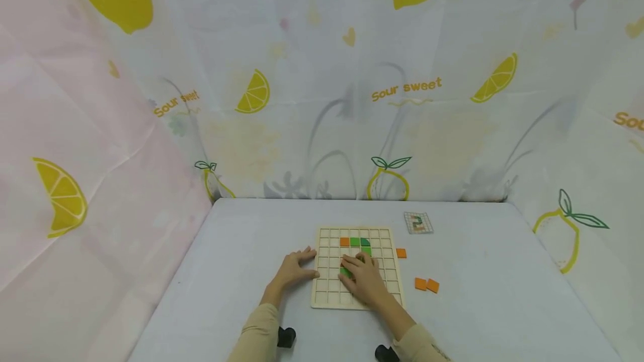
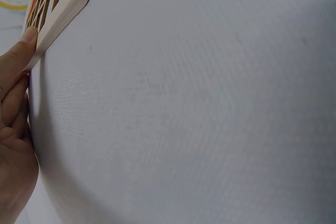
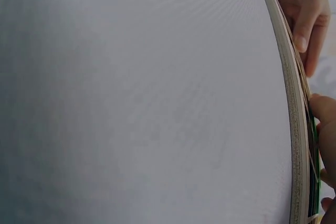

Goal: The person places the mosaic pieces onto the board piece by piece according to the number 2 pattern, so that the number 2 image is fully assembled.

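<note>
A pale wooden grid board (image 1: 327,298) lies on the table in the head view. My left hand (image 1: 293,270) is at its left side, thumb and fingers apart, the thumb (image 2: 29,36) touching the rim in the left wrist view. My right hand (image 1: 366,281) rests over the middle of the board, fingertips on the tiles there. Along an upper row sit an orange tile (image 1: 344,242), a green tile (image 1: 355,242) and a dark green rounded tile (image 1: 365,242). Another green tile (image 1: 345,272) shows beside the right thumb. The right fingers partly hide other tiles.
To the right of the board lie loose orange tiles (image 1: 401,253), two of them close together (image 1: 420,284). A small pattern card (image 1: 418,223) lies at the back right. Black objects (image 1: 287,337) are near both forearms. A lemon-print curtain (image 1: 322,144) stands behind the table.
</note>
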A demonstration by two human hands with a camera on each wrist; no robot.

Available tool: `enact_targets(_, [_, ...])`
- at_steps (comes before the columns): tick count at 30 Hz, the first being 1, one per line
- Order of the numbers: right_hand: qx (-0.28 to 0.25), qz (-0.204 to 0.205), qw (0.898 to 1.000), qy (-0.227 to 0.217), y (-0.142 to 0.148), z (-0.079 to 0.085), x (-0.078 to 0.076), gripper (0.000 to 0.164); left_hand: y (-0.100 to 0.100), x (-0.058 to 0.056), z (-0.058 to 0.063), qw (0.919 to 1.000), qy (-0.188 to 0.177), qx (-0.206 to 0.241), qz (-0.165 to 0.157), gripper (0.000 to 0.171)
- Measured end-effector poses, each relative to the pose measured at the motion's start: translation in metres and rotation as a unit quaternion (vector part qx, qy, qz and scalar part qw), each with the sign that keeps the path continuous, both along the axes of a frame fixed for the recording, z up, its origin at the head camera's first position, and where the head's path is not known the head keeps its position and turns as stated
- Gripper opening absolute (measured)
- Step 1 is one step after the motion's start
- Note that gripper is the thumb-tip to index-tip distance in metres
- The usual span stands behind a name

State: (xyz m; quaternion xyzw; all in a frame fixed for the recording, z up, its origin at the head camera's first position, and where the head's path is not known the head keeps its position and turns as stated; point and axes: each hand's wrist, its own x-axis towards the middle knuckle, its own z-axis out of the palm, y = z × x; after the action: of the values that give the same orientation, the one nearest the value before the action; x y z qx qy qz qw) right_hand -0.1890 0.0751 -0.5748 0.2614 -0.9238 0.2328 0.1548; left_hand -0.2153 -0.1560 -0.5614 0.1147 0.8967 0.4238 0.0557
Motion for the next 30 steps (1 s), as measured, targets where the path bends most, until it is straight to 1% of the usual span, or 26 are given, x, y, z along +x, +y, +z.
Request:
enact_targets(4, [-0.018, -0.005, 1.0, 0.011, 0.0028, -0.0012, 0.0018, 0.041, 0.0003, -0.0008, -0.0012, 1.0, 0.005, 0.0, -0.002, 0.063])
enact_targets(11, [-0.012, -0.022, 0.999, 0.028, 0.0039, -0.0045, 0.0013, 0.041, 0.0009, 0.0007, -0.0021, 0.9999, -0.005, -0.005, 0.011, 0.064])
enact_targets(14, [-0.016, -0.017, 0.999, 0.037, 0.0051, -0.0044, 0.002, 0.038, 0.001, 0.0011, -0.0027, 0.9999, -0.003, -0.006, 0.008, 0.063])
enact_targets(19, [-0.025, 0.002, 0.999, 0.047, 0.0078, -0.0021, 0.0049, 0.028, 0.0007, 0.002, -0.0007, 0.9999, -0.006, 0.0, 0.012, 0.064])
enact_targets(25, [-0.022, 0.007, 0.999, 0.037, 0.0079, 0.0, 0.0082, 0.027, 0.0011, 0.0028, 0.0019, 0.9999, -0.007, -0.002, 0.012, 0.064])
enact_targets(27, [-0.033, 0.009, 0.999, 0.033, 0.008, -0.0003, 0.0088, 0.027, 0.0014, 0.0031, 0.0024, 0.9999, -0.008, 0.0, 0.011, 0.064])
enact_targets(30, [-0.063, 0.012, 0.997, 0.033, 0.0098, -0.0034, 0.0083, 0.026, 0.0025, 0.0029, 0.0022, 0.9999, -0.006, 0.003, 0.008, 0.064])
